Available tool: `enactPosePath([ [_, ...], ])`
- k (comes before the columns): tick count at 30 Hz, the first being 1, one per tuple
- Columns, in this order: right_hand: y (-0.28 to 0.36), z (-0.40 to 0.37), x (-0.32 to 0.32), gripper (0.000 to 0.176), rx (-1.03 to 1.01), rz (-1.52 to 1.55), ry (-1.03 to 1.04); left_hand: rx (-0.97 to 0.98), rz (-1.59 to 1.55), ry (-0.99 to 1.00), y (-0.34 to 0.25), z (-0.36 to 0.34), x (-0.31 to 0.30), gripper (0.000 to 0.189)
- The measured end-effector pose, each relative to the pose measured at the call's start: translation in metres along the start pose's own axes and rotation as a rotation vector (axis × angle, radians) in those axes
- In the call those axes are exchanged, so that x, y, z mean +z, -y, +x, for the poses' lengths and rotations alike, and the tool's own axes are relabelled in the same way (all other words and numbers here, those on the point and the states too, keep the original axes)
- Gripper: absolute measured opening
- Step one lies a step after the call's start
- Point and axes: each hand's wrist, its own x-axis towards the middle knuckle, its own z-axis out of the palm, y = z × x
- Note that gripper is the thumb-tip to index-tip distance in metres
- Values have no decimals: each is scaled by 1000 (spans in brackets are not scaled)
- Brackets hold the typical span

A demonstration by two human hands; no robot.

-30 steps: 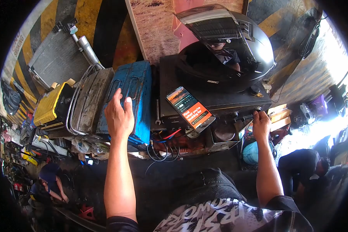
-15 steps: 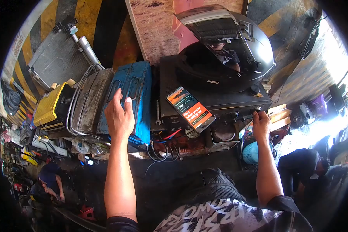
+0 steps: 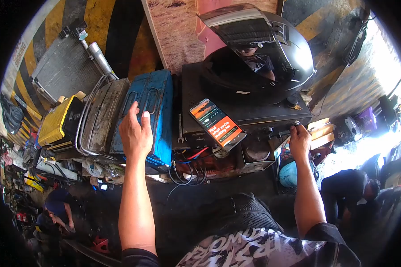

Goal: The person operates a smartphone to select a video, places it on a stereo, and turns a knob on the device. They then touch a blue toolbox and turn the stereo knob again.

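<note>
My left hand [image 3: 136, 131] is over the blue metal toolbox [image 3: 161, 93], its fingers apart and nothing in them. My right hand [image 3: 300, 139] is at the front right corner of a black box-shaped audio unit [image 3: 254, 116], thumb and fingers pinched on a small dark knob [image 3: 295, 126], mostly covered by the fingertips. A phone [image 3: 217, 124] with a lit orange and black screen leans across the unit's front left edge. On the unit's top sits a black helmet [image 3: 294, 49] with its visor raised.
Left of the blue toolbox stand a worn grey metal box [image 3: 103, 118] and a yellow container [image 3: 58, 122]. A wrench [image 3: 180, 129] lies beside the unit; cables [image 3: 189, 173] hang below. One person [image 3: 349, 189] bends at lower right, another [image 3: 60, 207] is low at left.
The view has shifted very slightly. Both hands keep nearly the same places, the left over the blue toolbox and the right at the unit's corner.
</note>
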Motion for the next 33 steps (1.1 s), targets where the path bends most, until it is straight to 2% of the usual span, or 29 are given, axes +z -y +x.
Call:
enactPosePath([
  [6, -15, 1, 5, 26, 20, 102, -8, 1, 32, 13, 0, -1, -2, 52],
  [12, -22, 7, 2, 26, -107, 64, 17, -13, 37, 7, -1, -3, -3, 51],
  [15, -22, 4, 7, 27, 4, 152, 41, -24, 42, 17, -1, -2, -7, 52],
  [16, -23, 5, 6, 31, -12, 55, 41, -21, 39, 20, -3, -1, -6, 53],
  [20, -13, -6, 3, 30, 26, -7, 8, -14, 36, 6, -4, 0, -2, 53],
  [23, -28, -12, 5, 26, -94, 47, -50, -19, 31, 15, -2, 0, -1, 53],
  [26, -22, -13, 3, 23, -96, 8, -24, -17, 32, 25, -3, -1, -2, 53],
  [29, -11, -10, 1, 20, -166, -126, -65, -15, 46, 22, -4, 0, -2, 53],
  [32, -17, -5, 5, 25, -222, -89, -94, -22, 57, 22, -3, -1, -2, 53],
  [33, -15, -6, 5, 27, -144, -59, -62, -25, 59, 24, -3, -1, -2, 53],
])
